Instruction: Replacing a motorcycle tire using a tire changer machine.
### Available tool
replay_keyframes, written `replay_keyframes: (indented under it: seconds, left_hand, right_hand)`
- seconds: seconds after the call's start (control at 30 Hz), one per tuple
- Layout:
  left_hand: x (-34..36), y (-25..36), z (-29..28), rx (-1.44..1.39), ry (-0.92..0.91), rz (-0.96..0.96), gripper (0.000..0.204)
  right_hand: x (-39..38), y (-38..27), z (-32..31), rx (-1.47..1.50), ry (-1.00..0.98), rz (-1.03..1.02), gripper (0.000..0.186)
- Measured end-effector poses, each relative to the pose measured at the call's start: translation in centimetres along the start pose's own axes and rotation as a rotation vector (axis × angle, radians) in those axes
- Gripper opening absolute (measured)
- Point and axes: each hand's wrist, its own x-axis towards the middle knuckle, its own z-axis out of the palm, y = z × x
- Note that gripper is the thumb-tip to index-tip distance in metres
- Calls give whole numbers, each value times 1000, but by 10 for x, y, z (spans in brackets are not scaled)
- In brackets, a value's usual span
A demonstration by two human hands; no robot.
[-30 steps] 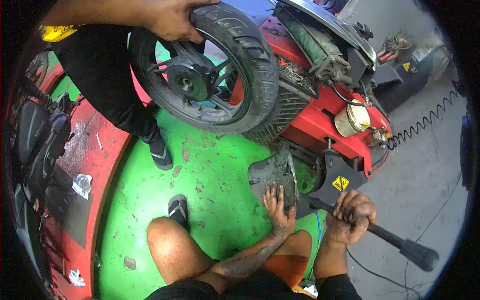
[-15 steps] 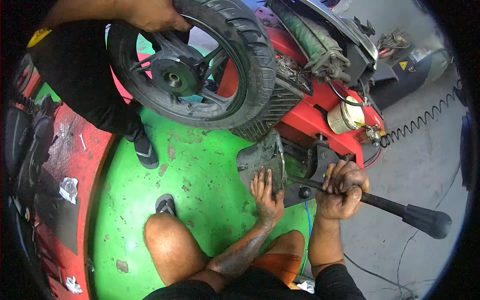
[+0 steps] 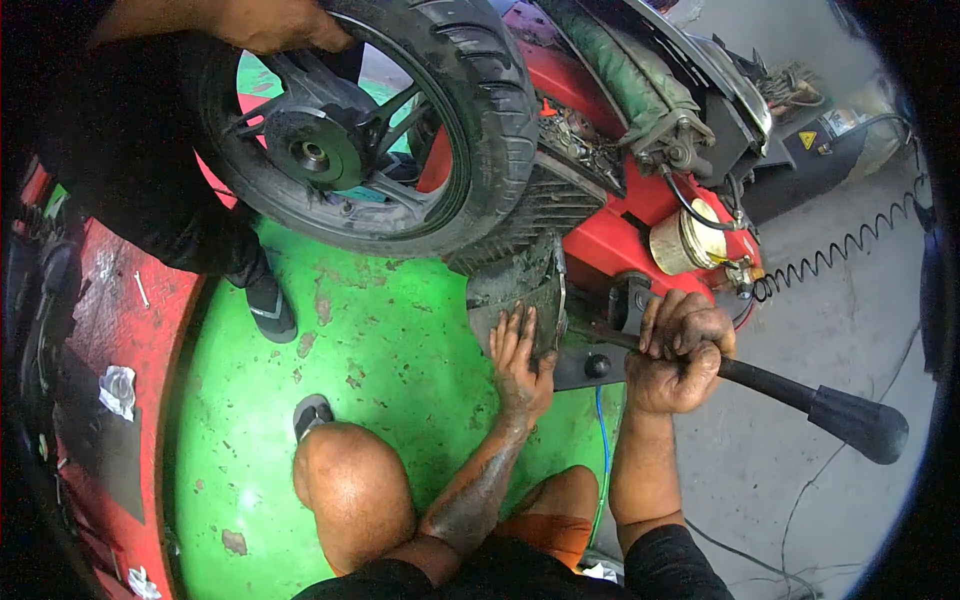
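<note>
My right hand (image 3: 685, 350) is wrapped around a long black lever handle (image 3: 760, 385) with a thick rubber grip at its far end. Joined to the lever's other end is a curved, worn metal blade, the bead breaker shovel (image 3: 515, 282) of a tire changer. On that blade my left hand (image 3: 520, 368) lies flat with its fingers stretched out. Just beyond the blade stands a motorcycle wheel (image 3: 505, 120) with a black tire and dark spoked rim. A co-worker's hand (image 3: 275, 22) holds the wheel by its upper rim.
A ribbed black pad (image 3: 550, 205) lies behind the wheel on the red machine (image 3: 600, 235). A dirty white pot (image 3: 687, 240) sits on the machine, near a coiled air hose (image 3: 840, 250). The co-worker's foot (image 3: 270, 310) rests on the green floor, left of the blade.
Both my hands, the lever and the blade have shifted slightly away from me, toward the wheel. The view has also turned a little. My grip on the lever is unchanged.
</note>
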Motion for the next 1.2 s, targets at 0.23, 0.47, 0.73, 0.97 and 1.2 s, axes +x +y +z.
replay_keyframes:
  seconds: [0.23, 0.47, 0.73, 0.97, 1.2]
  left_hand:
    - [17, 3, 4, -7, -23, -33, 64]
    - [-2, 3, 4, 29, 8, -62, 65]
    - [-19, 6, -2, -3, 17, 25, 66]
    - [-33, 12, -1, -37, 23, -3, 69]
    - [-50, 19, -5, -24, 51, -14, 69]
  right_hand:
    - [17, 8, -9, 156, -119, 291, 40]
    - [13, 5, -9, 170, -87, 360, 36]
    - [-15, -43, -2, 87, -65, 280, 40]
    - [-19, -60, 5, 73, -116, 294, 50]
    - [-26, -73, 3, 64, -111, 290, 52]
